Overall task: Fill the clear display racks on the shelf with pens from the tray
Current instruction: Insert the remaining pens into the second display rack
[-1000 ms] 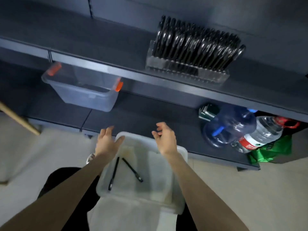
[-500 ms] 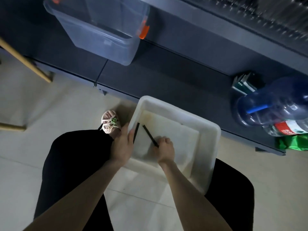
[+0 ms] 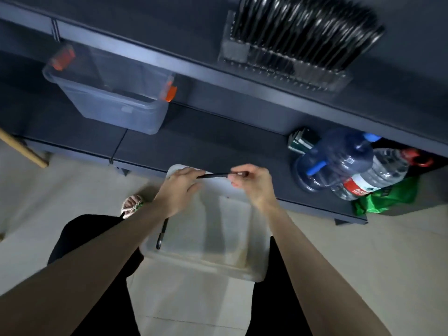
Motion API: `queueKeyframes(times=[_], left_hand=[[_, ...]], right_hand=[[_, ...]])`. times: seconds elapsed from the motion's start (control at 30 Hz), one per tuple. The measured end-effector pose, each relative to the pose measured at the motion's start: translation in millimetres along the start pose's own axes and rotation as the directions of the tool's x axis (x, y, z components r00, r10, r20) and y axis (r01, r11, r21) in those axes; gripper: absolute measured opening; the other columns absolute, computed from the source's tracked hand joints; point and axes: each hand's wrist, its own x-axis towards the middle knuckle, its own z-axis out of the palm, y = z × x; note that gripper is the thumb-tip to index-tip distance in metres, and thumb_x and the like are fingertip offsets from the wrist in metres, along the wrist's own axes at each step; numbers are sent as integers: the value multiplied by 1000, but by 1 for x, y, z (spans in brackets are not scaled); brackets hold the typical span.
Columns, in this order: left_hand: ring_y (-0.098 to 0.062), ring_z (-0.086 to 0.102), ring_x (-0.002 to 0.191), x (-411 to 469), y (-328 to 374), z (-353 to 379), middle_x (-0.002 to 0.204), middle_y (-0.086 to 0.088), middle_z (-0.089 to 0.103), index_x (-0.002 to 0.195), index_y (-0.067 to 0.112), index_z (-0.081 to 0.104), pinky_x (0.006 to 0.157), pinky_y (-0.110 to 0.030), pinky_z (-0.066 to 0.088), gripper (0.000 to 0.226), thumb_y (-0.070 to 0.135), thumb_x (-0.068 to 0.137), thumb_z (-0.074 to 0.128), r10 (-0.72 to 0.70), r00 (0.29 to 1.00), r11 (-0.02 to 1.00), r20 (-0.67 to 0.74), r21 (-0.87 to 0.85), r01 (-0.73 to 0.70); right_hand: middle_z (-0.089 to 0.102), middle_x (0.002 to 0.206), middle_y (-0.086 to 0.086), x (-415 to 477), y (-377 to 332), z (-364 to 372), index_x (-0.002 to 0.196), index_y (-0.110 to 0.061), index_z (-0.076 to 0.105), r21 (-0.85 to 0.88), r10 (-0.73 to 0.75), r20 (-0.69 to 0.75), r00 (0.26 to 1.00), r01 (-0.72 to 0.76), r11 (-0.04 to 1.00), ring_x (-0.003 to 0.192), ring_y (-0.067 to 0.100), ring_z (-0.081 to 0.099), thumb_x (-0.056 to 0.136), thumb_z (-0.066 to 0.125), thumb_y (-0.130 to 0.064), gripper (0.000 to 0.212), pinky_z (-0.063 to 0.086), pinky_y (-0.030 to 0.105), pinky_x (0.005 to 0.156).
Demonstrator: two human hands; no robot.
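Note:
A black pen (image 3: 213, 175) is held level above the far rim of the white tray (image 3: 242, 270). My right hand (image 3: 252, 185) pinches its right end and my left hand (image 3: 179, 187) holds its left end. A second black pen (image 3: 162, 235) lies in the tray by its left wall, partly under my left wrist. The clear display rack (image 3: 288, 61) stands on the upper shelf, packed with several black pens, blurred.
A clear storage box (image 3: 114, 103) with orange clips sits on the lower shelf at left. Two large water bottles (image 3: 339, 163), a green bag (image 3: 388, 197) and some books (image 3: 300, 141) crowd the lower shelf at right. A wooden pole (image 3: 21, 149) leans at far left.
Both hands rose out of the tray with one pen, now held between them. The view tilted back up, so the rack on the upper shelf shows again.

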Motion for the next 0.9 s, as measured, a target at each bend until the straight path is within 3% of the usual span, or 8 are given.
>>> queueKeyframes(times=[0.1,0.17,0.27,0.4,0.47,0.6,0.7,0.9], left_hand=[[-23,63,89,25,45,-18,96,0,64,108,13,68,82,-34,49,22,21,91,57,61,996,994,-65,-91,-66],[-14,60,79,41,82,-29,88,1,62,104,7,69,78,-21,45,18,10,89,60,106,990,980,-97,-158,-120],[0,57,66,63,139,-41,82,0,65,101,6,70,77,-22,47,16,5,88,62,173,977,949,-123,-245,-199],[-10,57,98,96,189,-53,112,-2,60,122,6,59,90,-15,40,33,14,90,60,175,971,935,-165,-280,-216],[-19,50,117,113,198,-61,127,-8,51,131,6,50,101,-26,38,43,20,91,59,125,962,954,-243,-238,-184],[-30,37,125,143,193,-80,132,-15,43,132,6,47,104,-35,30,48,22,90,61,0,851,988,-524,-131,-80],[-33,31,126,162,185,-89,138,-17,35,138,4,38,104,-42,28,62,25,86,66,-72,783,995,-617,-96,16],[-32,23,135,194,165,-86,148,-15,22,145,2,18,110,-43,24,86,28,82,70,-160,794,984,-587,-157,83]], right_hand=[[59,69,5,-3,-52,-40,82,-13,58,182,-96,-142,985,122,976,58,9,63,75,71,9,27,56,23,59],[60,71,6,-7,-83,-67,91,-10,53,227,-173,-219,960,222,948,65,15,63,77,69,10,30,57,27,64],[61,73,7,-10,-119,-102,107,-10,48,224,-274,-307,911,349,910,66,18,64,79,64,13,40,57,30,68],[64,75,3,2,-153,-146,105,-23,48,-92,-439,-486,756,455,886,72,18,65,82,66,1,38,53,25,75],[63,78,3,12,-168,-167,108,-20,50,-202,-482,-547,684,451,869,68,13,61,85,65,-3,33,49,17,69],[60,79,3,41,-184,-195,114,-12,52,-346,-548,-606,576,429,834,68,17,57,87,62,-2,30,49,29,73],[59,78,1,65,-189,-207,115,-11,53,-424,-600,-588,542,425,799,72,22,60,87,60,-1,30,51,39,77],[59,81,2,100,-183,-216,118,-8,53,-518,-661,-529,533,413,749,75,26,61,88,59,0,31,52,44,78]])
